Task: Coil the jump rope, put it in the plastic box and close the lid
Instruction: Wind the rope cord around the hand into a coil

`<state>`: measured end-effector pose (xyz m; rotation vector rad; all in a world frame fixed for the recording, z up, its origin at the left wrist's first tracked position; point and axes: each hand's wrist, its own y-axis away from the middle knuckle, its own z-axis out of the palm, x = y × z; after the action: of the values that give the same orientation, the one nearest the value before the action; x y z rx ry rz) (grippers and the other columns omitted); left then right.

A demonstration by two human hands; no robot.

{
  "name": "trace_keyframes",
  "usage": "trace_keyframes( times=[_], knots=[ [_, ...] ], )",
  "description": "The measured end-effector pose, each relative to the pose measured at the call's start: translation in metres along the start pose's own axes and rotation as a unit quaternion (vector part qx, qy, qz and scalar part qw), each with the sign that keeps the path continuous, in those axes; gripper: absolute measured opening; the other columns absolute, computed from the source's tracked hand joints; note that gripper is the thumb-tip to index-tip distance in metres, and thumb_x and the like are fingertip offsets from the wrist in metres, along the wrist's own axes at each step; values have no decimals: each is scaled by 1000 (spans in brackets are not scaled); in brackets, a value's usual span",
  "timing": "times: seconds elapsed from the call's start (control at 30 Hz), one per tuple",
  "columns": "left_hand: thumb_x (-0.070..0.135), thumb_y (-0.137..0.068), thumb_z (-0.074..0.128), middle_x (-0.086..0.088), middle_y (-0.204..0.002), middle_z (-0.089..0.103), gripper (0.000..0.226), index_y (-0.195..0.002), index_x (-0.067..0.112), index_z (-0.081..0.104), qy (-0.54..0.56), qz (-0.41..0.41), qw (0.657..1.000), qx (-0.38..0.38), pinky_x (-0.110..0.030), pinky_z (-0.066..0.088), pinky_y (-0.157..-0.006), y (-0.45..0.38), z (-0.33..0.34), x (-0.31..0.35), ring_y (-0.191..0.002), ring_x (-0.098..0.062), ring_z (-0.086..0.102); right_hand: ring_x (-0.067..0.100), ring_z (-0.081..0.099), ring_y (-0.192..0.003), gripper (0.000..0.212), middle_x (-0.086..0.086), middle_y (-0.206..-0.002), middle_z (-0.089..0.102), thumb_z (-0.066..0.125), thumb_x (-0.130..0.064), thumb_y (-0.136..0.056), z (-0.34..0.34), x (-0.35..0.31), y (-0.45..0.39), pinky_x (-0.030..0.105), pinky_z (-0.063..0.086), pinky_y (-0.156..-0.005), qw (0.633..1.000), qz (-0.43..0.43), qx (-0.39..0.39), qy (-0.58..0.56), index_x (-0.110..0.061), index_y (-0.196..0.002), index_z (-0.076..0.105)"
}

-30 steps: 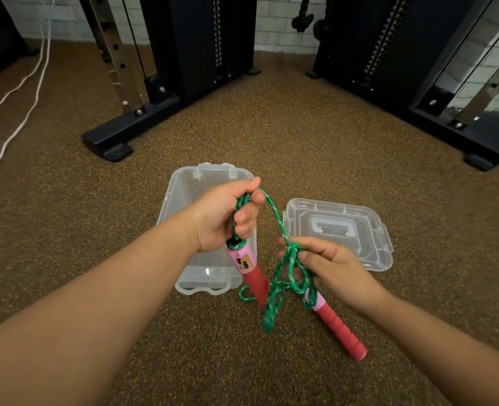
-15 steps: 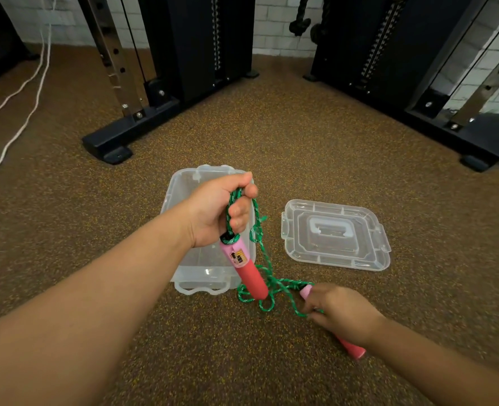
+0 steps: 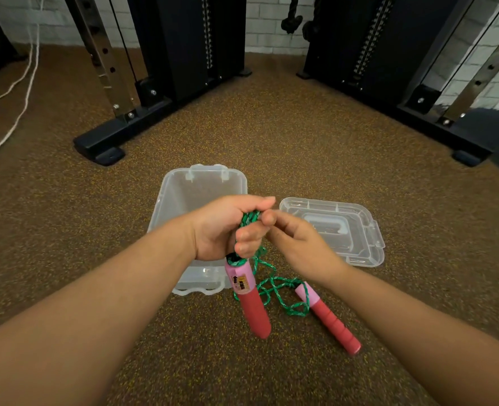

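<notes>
My left hand (image 3: pixel 227 230) is shut on a bunch of green rope loops, and one pink and red handle (image 3: pixel 249 297) hangs down from that fist. My right hand (image 3: pixel 298 244) has its fingertips at the top of the bunch, pinching the green rope (image 3: pixel 268 288). The loose rest of the rope trails to the floor, where the second handle (image 3: pixel 328 317) lies. The clear plastic box (image 3: pixel 183 194) stands open behind my left hand. Its clear lid (image 3: pixel 353 230) lies flat on the floor to the right of the box.
Brown speckled gym flooring (image 3: pixel 271 142) surrounds the box. Black machine frames with steel uprights stand behind at the left (image 3: pixel 104 142) and right (image 3: pixel 447 121). A white cord (image 3: pixel 11 98) runs along the floor at far left.
My right hand left the floor near the second handle and rose to the rope bunch in my left fist. Less loose rope hangs below than before.
</notes>
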<state>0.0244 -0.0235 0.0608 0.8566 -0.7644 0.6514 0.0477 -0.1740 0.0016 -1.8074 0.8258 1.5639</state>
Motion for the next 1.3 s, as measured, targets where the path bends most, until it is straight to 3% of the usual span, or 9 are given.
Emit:
trace_keyframes(
  times=[0.07,0.17,0.37,0.57,0.67,0.73,0.8,1.03,1.3],
  knots=[
    [33,-92,39,5,-29,33,40,-57,17,50,12,7,999,40,-18,32,-34,0,-4,0,-25,-9,33,32,53,-68,18,13,-72,62,46,-20,-96,1,7,5,47,41,-73,999,37,12,-12,-14,-95,64],
    [34,-97,36,5,-34,40,42,-63,17,54,29,33,990,134,-17,31,-38,-2,-13,-1,-30,-8,37,12,60,-61,25,-5,-56,53,42,-21,-99,2,19,20,30,45,-69,996,80,40,10,-26,-94,66],
    [31,-101,26,-7,-77,76,47,-105,4,64,103,73,980,153,-21,57,-62,-6,-13,1,-65,-14,73,-1,56,-62,24,-11,-68,60,41,-32,-99,11,17,47,26,47,-62,961,50,-48,268,-24,-97,64],
    [41,-101,20,-19,-115,67,58,-124,0,52,3,55,979,196,-31,54,-87,-11,-11,-5,-103,-25,67,2,59,-67,31,-17,-68,61,36,-51,-94,17,-19,52,28,48,-62,929,-61,-69,358,-31,-83,56],
    [48,-99,17,-17,-96,73,67,-115,-1,61,-118,22,974,193,-27,55,-77,-8,-8,-12,-87,-21,71,8,64,-71,33,-11,-69,65,42,-49,-92,11,-36,43,31,49,-63,958,-76,-53,272,-28,-68,52],
    [48,-99,18,-7,-59,70,70,-81,3,68,-149,3,970,192,-16,51,-54,-2,-3,-14,-54,-10,67,14,67,-75,37,2,-69,67,45,-41,-94,7,-46,33,33,51,-68,980,-63,-29,186,-24,-62,51],
    [50,-99,15,-8,-54,68,76,-65,8,69,-158,-3,975,155,-19,53,-55,0,0,-13,-50,-14,66,2,52,-52,38,-1,-53,52,45,-26,-97,-1,-55,24,16,42,-55,994,-41,2,104,-19,-60,49],
    [69,-87,3,-12,-68,73,96,-105,1,68,-199,-97,975,1,-30,50,-67,-2,-5,-13,-62,-21,68,3,24,-38,41,-11,-46,32,48,-43,-91,-31,-43,3,16,22,-37,993,57,65,83,-21,-57,47],
    [29,-97,39,3,-50,66,34,-93,10,67,-166,-25,986,-3,-17,51,-51,5,4,-6,-46,-8,63,5,25,-40,36,-11,-46,34,48,-55,-80,-32,-23,6,20,21,-39,989,103,99,32,-21,-68,52]
  ],
)
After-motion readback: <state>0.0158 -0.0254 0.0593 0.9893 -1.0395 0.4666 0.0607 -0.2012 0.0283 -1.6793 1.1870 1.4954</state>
